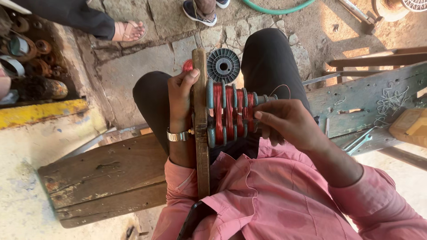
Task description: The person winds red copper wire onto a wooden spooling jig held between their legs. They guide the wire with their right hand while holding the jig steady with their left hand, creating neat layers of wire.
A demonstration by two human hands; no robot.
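Left hand (180, 100) grips wooden board (201, 133) — right hand (284, 122) (curled) holds coil former (231, 116).

A single view comes from a camera worn on the person's head, looking almost straight down over the chest into the lap. It sits close: pink shirt sleeves fill the bottom edge, and the left hand (180, 100) and right hand (287, 122) meet at centre frame. The wooden bench (106, 175) crosses beneath, its far end running out at the right edge. Stone floor (133, 66) fills the top, where other people's feet stand.
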